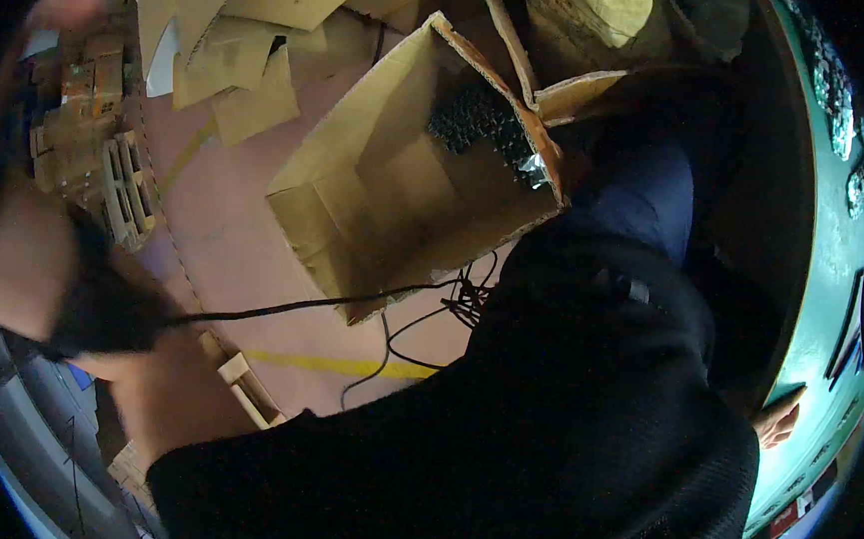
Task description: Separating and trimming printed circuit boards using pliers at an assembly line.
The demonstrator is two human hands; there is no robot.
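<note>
My left arm reaches out to the left with a black band around it. Pink, blurred fingers of my left hand show near the upper left rim; what they do is smeared by motion. A black cable runs from the band to a loose tangle beside my body. On the right, my right hand rests at the edge of a green tabletop, fingers stretched out, with nothing visible in it. An open cardboard box stands in front of me, holding a heap of small dark pieces.
Flattened cardboard lies at the far left, near stacked cartons and a wooden pallet. Another open carton stands behind the box. Green circuit-like boards lie on the table. Yellow tape marks the floor.
</note>
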